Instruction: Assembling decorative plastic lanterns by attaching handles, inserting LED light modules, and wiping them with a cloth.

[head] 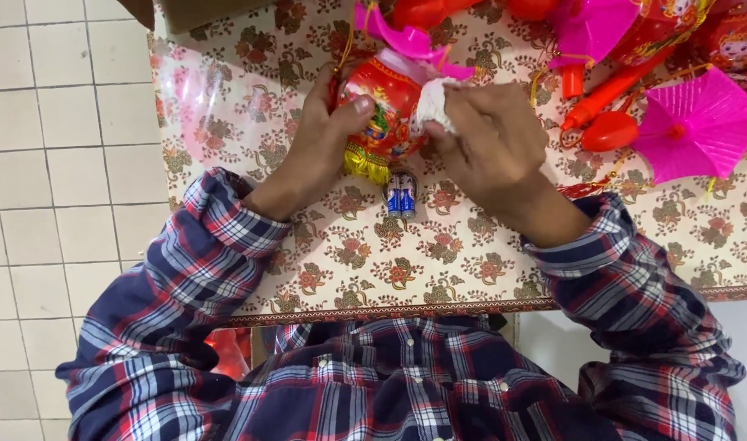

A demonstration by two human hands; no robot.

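My left hand [316, 143] grips a small red toy lantern [384, 110] with a yellow fringe at its bottom and a pink plastic top, holding it just above the table. My right hand [492, 143] pinches a crumpled white cloth [433, 104] and presses it against the lantern's right side. Two blue batteries [400, 194] lie side by side on the table just below the lantern, between my wrists.
The table wears a floral plastic cover [365, 253]. Several more red lanterns, pink umbrella-shaped tops [697, 124] and red-orange handle sticks [612, 90] crowd the far right. White floor tiles [55, 163] lie to the left; the table's front edge runs by my chest.
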